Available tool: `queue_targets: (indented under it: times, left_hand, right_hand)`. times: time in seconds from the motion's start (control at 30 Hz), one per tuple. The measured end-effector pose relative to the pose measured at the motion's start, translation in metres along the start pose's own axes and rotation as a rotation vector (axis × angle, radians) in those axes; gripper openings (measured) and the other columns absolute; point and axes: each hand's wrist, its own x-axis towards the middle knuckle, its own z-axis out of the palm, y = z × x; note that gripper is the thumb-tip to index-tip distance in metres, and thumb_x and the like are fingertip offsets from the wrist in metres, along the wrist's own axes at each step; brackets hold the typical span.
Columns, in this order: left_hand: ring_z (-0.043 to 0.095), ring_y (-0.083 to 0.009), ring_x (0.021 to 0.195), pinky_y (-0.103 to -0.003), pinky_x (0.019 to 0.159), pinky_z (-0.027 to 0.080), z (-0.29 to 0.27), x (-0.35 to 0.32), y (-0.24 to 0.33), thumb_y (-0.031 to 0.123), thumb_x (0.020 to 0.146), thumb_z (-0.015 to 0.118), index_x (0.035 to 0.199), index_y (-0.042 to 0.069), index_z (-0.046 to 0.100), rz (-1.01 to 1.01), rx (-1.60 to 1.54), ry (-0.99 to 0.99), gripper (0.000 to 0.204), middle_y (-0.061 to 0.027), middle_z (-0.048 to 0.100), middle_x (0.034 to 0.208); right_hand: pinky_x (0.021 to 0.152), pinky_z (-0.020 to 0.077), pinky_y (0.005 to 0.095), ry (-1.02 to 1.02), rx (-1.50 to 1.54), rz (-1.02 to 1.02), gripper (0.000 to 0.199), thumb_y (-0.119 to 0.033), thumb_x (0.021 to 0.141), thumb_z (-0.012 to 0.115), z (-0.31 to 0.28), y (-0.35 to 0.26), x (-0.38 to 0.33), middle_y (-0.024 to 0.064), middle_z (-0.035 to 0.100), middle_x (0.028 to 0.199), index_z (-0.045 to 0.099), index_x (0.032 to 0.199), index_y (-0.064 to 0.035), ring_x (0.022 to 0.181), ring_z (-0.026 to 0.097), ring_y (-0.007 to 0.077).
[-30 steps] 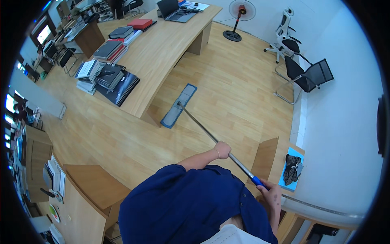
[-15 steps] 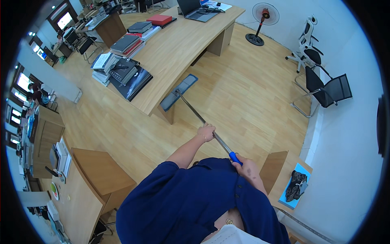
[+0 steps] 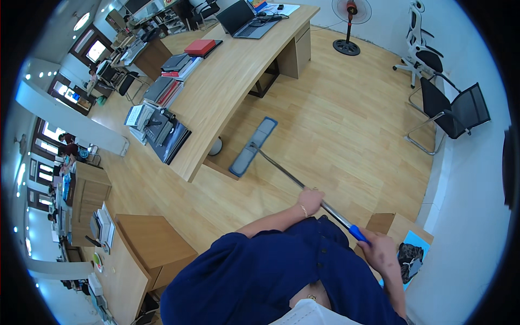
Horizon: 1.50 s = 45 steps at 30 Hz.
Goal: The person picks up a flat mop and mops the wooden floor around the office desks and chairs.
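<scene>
Hands [image 3: 346, 227] on mop [image 3: 253, 146] — beside desk [image 3: 227, 81]

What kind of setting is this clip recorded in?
Most likely an office: a long wooden desk carrying a laptop and stacked folders, with office chairs by the wall. The person pushes a flat mop over the wood floor.

The mop [image 3: 292, 176] has a flat grey-blue head, a metal pole and a blue grip. Its head lies flat on the wooden floor [image 3: 346, 124] beside the desk's [image 3: 227, 81] end, the pole slanting up.
</scene>
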Motion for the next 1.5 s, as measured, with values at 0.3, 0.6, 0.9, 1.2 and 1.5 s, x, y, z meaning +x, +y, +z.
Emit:
queue_targets:
  times: [0.3, 0.6, 0.9, 1.2, 1.5]
  left_hand:
    - [0.056, -0.0333, 0.094, -0.046, 0.078, 0.047, 0.032, 0.037, -0.026, 0.021, 0.069, 0.066, 0.087, 0.014, 0.063, -0.055, 0.015, -0.073, 0.019, -0.0107, 0.062, 0.089]
    - [0.037, -0.0426, 0.124, -0.045, 0.090, 0.046, 0.017, 0.071, -0.128, 0.030, 0.074, 0.069, 0.135, 0.018, 0.035, -0.377, -0.164, 0.109, 0.070, -0.0175, 0.037, 0.137]
    - [0.029, -0.0435, 0.130, -0.044, 0.106, 0.031, -0.020, 0.109, -0.252, 0.026, 0.074, 0.071, 0.146, 0.016, 0.012, -0.514, -0.415, 0.250, 0.093, -0.0279, 0.023, 0.144]
    - [0.025, -0.0425, 0.133, -0.046, 0.107, 0.027, -0.051, 0.163, -0.301, 0.027, 0.077, 0.067, 0.144, 0.013, 0.020, -0.599, -0.322, 0.158, 0.083, -0.0276, 0.029, 0.141]
    - [0.050, -0.0306, 0.108, -0.047, 0.090, 0.037, 0.016, 0.158, -0.180, 0.017, 0.076, 0.062, 0.110, 0.020, 0.059, -0.002, -0.109, 0.055, 0.035, -0.0103, 0.057, 0.109]
  right_hand:
    - [0.069, 0.0495, 0.0415, -0.030, 0.543, -0.244, 0.052, -0.012, 0.078, 0.061, 0.041, 0.065, 0.060, 0.0220, 0.064, 0.095, 0.051, 0.129, -0.0135, 0.082, 0.062, 0.0366]
    - [0.066, 0.0483, 0.0466, -0.040, 0.079, -0.308, 0.041, -0.018, 0.080, 0.055, 0.054, 0.006, 0.213, 0.0213, 0.062, 0.079, 0.054, 0.121, -0.0136, 0.074, 0.060, 0.0396]
    - [0.060, 0.0471, 0.0493, -0.121, -0.046, -0.380, 0.042, -0.019, 0.081, 0.048, 0.062, -0.094, 0.408, 0.0225, 0.062, 0.078, 0.051, 0.122, -0.0081, 0.070, 0.061, 0.0383]
    - [0.064, 0.0491, 0.0475, -0.022, 0.187, -0.279, 0.029, -0.022, 0.084, 0.046, 0.091, -0.104, 0.474, 0.0185, 0.064, 0.083, 0.057, 0.110, -0.0138, 0.076, 0.062, 0.0372]
    - [0.074, 0.0491, 0.0419, -0.129, 0.251, -0.012, 0.044, -0.026, 0.084, 0.055, 0.057, 0.010, 0.292, 0.0187, 0.064, 0.092, 0.052, 0.127, -0.0200, 0.083, 0.061, 0.0358]
